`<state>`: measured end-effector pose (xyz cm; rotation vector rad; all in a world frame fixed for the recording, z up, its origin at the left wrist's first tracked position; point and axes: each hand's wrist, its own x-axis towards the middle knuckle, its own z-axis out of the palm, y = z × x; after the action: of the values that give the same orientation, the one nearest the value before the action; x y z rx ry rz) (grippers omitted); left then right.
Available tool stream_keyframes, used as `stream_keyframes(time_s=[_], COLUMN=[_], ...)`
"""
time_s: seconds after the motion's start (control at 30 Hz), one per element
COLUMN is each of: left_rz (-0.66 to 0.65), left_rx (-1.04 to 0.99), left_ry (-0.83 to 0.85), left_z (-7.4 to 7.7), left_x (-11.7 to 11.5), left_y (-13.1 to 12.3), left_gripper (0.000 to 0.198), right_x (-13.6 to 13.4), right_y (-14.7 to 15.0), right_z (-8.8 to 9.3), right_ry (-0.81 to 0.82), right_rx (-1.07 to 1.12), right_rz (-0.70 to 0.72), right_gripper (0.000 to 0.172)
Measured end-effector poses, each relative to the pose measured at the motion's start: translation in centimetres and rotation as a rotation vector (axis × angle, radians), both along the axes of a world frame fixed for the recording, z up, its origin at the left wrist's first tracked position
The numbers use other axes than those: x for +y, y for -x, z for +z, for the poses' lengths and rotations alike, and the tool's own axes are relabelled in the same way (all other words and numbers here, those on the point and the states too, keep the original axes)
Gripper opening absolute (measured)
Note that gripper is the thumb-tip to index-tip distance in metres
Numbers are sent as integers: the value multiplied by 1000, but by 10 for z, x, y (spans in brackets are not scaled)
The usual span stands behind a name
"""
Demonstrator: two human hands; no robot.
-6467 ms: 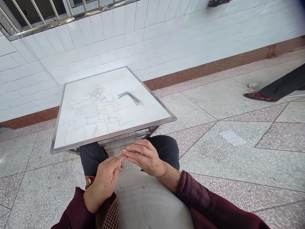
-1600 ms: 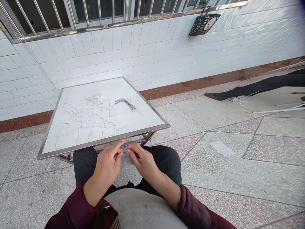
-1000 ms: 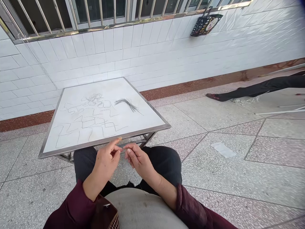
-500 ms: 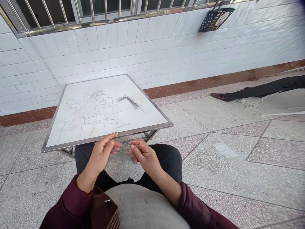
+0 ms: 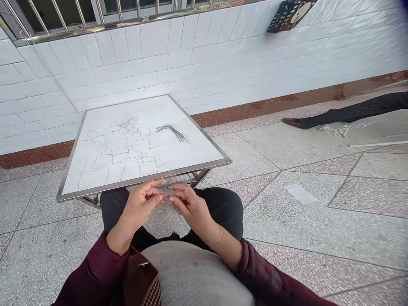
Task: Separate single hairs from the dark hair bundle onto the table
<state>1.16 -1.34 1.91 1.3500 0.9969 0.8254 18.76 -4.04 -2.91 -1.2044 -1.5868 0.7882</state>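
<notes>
My left hand (image 5: 139, 207) and my right hand (image 5: 195, 211) meet above my lap, just off the table's near edge, with fingertips almost touching. Thumb and fingers of each are pinched together. From the right fingertips a thin dark strand (image 5: 181, 218) hangs toward my lap; whether it is wire or thread I cannot tell. The left fingertips close at its upper end, where it is too fine to follow. On the white table (image 5: 185, 159) lie several bent, loose strands (image 5: 119, 155), a tangle of strands (image 5: 126, 124) and a bundle of straighter dark strands (image 5: 172, 131).
Beyond the table is a white tiled wall (image 5: 134, 72) with a barred window. A patterned bag (image 5: 288, 16) hangs at upper right. Another person's leg (image 5: 344, 114) stretches in from the right, near white cord (image 5: 346, 128). A white paper (image 5: 300, 194) lies on the floor.
My hands have come closer together, the left moving right so that the fingertips nearly meet. The view has shifted slightly. The strands on the table lie as before.
</notes>
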Motion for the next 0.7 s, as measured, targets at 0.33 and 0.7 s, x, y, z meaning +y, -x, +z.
stream_keyframes(time_s=[0.33, 0.7], left_rz=[-68, 74], left_rx=[130, 27], left_ry=[-71, -49], left_z=[6, -1], left_x=[3, 2], left_y=[8, -7], left_gripper=[43, 39], right_x=[7, 6], right_y=[0, 2], right_z=[-6, -3], right_ry=[234, 364], right_rx=[340, 460], right_rz=[134, 244], right_gripper=[23, 31])
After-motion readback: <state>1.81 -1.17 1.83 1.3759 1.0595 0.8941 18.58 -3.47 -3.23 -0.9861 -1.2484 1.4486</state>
